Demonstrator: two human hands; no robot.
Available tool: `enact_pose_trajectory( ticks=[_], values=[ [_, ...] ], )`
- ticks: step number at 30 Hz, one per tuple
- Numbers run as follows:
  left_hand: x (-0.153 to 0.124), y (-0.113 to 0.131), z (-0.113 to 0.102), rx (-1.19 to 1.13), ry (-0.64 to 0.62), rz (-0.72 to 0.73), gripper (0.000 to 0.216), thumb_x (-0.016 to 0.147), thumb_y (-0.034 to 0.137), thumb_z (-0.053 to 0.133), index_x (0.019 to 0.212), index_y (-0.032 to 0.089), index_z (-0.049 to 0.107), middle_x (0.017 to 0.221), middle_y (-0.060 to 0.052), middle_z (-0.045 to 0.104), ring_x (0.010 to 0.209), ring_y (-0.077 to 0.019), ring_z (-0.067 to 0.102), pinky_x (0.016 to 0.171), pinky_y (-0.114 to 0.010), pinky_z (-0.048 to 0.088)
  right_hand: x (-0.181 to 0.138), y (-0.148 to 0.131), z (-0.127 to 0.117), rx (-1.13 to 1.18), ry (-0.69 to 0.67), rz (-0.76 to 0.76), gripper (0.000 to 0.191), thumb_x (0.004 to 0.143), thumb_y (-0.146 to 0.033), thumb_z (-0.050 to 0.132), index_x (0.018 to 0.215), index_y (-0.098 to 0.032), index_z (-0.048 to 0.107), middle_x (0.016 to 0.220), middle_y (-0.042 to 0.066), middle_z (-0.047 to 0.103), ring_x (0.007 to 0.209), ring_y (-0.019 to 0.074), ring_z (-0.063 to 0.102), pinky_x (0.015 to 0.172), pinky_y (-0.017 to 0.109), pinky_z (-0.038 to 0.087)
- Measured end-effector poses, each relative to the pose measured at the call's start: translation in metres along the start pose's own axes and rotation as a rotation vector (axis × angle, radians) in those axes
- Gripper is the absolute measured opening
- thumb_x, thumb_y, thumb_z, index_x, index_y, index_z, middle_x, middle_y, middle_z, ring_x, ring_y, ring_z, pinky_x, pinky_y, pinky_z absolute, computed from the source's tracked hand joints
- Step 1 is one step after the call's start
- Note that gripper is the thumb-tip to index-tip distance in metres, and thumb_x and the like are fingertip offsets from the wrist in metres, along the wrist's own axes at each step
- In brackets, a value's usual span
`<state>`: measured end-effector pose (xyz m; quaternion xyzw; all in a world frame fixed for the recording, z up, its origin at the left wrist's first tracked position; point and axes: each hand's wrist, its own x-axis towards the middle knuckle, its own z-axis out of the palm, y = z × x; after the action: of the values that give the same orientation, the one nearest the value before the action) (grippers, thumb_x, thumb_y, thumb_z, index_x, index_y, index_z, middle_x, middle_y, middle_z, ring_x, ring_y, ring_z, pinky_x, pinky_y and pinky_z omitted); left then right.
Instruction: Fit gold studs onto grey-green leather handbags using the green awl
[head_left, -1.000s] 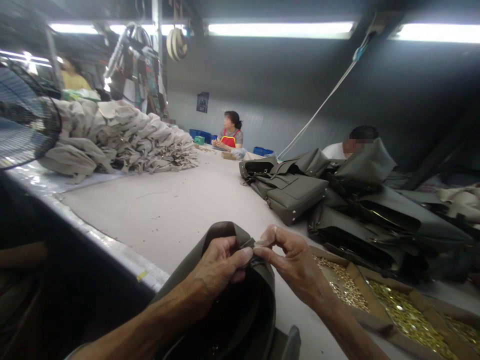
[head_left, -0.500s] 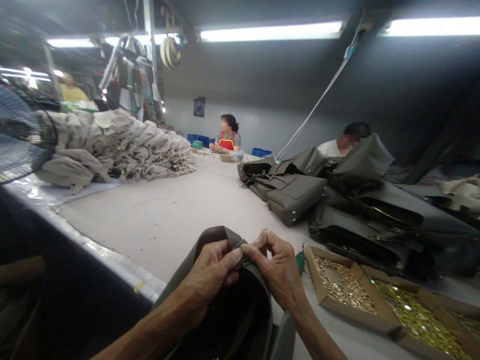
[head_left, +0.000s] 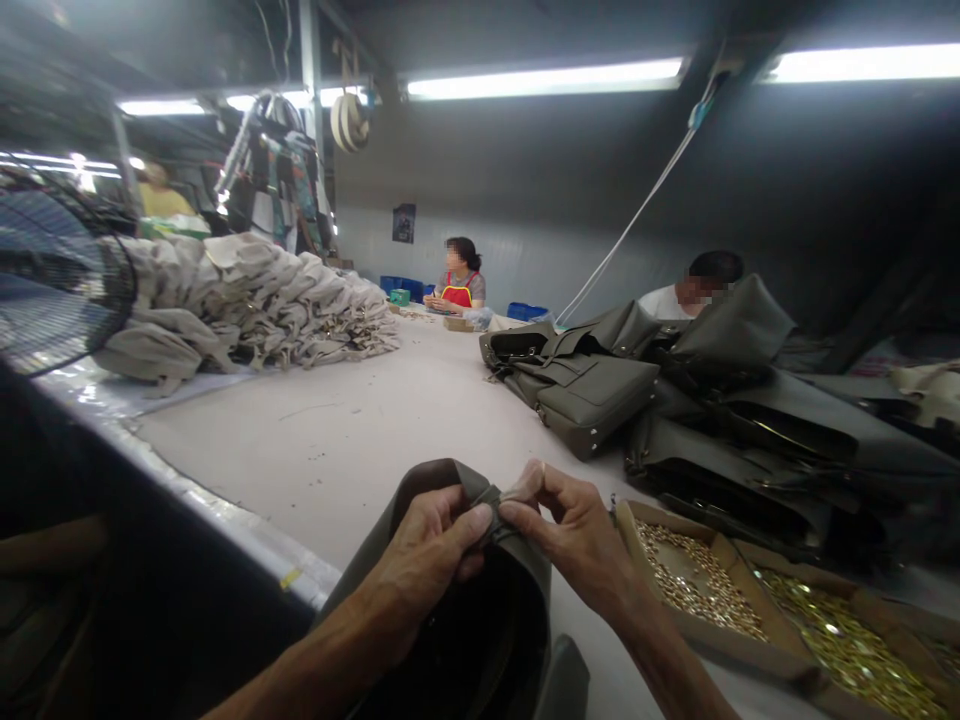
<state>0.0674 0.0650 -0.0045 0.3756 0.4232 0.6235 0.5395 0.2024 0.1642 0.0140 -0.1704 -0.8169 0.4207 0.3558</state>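
A dark grey-green bag (head_left: 439, 473) stands in front of me, its opening facing up and toward me. My left hand (head_left: 416, 550) is closed on the bag's rim, thumb on top of a small folded strap or tab (head_left: 493, 497). From the other side, my right hand (head_left: 577, 530) pinches at the same spot with thumb and forefinger. Any small part between those fingertips is hidden. Inside the bag it is too dark to make out detail. Right of my right hand lies a cardboard tray (head_left: 637, 530) with small gold-coloured metal pieces (head_left: 701, 580).
Another tray holds yellowish metal pieces (head_left: 847, 640). Dark bags (head_left: 600, 390) are heaped on the pale table (head_left: 337, 430) at right; light cloth pieces (head_left: 262, 300) are piled at left beside a fan (head_left: 60, 275). Two co-workers (head_left: 461, 290) (head_left: 712, 280) sit beyond.
My right fingertips have shifted slightly right and up along the folded strap. My left hand keeps its hold on the rim. The whole view has shifted a little.
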Motion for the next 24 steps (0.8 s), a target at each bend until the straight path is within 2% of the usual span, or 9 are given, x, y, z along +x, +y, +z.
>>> enact_pose_trajectory(
  ticks=[3,6,8,11,14,16,20,24],
  values=[
    [0.001,-0.001,0.002,0.000,0.008,0.012,0.036,0.077,0.044,0.070,0.093,0.012,0.064,0.069,0.002,0.046,0.056,-0.0045,0.033,0.050,-0.015,0.026,0.000,0.001,0.000,0.049,-0.030,0.058,0.016,0.080,-0.029,0.067,0.078,-0.016,0.058,0.070,-0.002,0.051,0.066,0.0124,0.046,0.060,0.024,0.037],
    [0.003,-0.003,0.001,0.029,0.024,-0.015,0.039,0.076,0.046,0.071,0.097,0.014,0.064,0.076,-0.001,0.051,0.065,-0.0072,0.043,0.055,-0.015,0.031,0.000,0.000,0.001,0.046,-0.024,0.005,0.010,0.081,-0.024,0.065,0.076,-0.016,0.062,0.068,-0.002,0.050,0.066,0.0120,0.044,0.062,0.024,0.035],
    [0.004,-0.004,0.000,0.042,0.024,-0.038,0.041,0.074,0.048,0.072,0.097,0.015,0.064,0.079,-0.001,0.052,0.068,-0.0081,0.044,0.056,-0.015,0.032,0.000,0.002,0.005,0.073,0.028,0.004,0.015,0.079,-0.024,0.066,0.069,-0.015,0.060,0.064,-0.003,0.049,0.063,0.0116,0.042,0.061,0.024,0.034],
    [0.005,-0.005,-0.001,0.040,0.036,-0.058,0.038,0.076,0.047,0.070,0.094,0.014,0.062,0.072,0.001,0.048,0.057,-0.0047,0.034,0.050,-0.014,0.026,0.002,0.007,0.011,0.157,0.105,0.077,0.023,0.075,-0.031,0.071,0.066,-0.015,0.057,0.063,-0.003,0.050,0.060,0.0112,0.040,0.057,0.024,0.033],
    [0.005,-0.004,0.000,0.045,0.035,-0.064,0.035,0.079,0.046,0.067,0.090,0.014,0.060,0.065,0.004,0.040,0.051,-0.0034,0.027,0.047,-0.015,0.020,0.003,0.012,0.011,0.176,0.102,0.112,0.028,0.074,-0.037,0.073,0.068,-0.015,0.057,0.063,-0.003,0.051,0.060,0.0111,0.040,0.056,0.023,0.032],
    [0.007,-0.003,0.001,0.057,0.015,-0.053,0.037,0.079,0.047,0.067,0.092,0.013,0.060,0.065,0.004,0.040,0.051,-0.0030,0.026,0.046,-0.014,0.018,0.003,0.013,0.007,0.172,0.080,0.060,0.029,0.073,-0.039,0.074,0.071,-0.015,0.059,0.064,-0.003,0.049,0.062,0.0113,0.041,0.059,0.023,0.032],
    [0.012,-0.005,0.001,0.109,-0.008,-0.037,0.044,0.072,0.051,0.072,0.091,0.012,0.063,0.067,0.002,0.044,0.053,-0.0033,0.030,0.047,-0.013,0.022,0.003,0.013,0.003,0.107,0.086,-0.048,0.023,0.078,-0.033,0.070,0.067,-0.015,0.061,0.064,-0.003,0.050,0.063,0.0113,0.043,0.059,0.023,0.033],
    [0.018,-0.013,-0.005,0.159,0.033,-0.017,0.048,0.070,0.056,0.072,0.090,0.013,0.064,0.066,0.003,0.044,0.052,-0.0042,0.033,0.048,-0.015,0.027,0.003,0.018,0.010,0.121,0.171,0.046,0.024,0.072,-0.029,0.072,0.062,-0.015,0.055,0.059,-0.004,0.049,0.057,0.0104,0.040,0.053,0.023,0.030]
  ],
)
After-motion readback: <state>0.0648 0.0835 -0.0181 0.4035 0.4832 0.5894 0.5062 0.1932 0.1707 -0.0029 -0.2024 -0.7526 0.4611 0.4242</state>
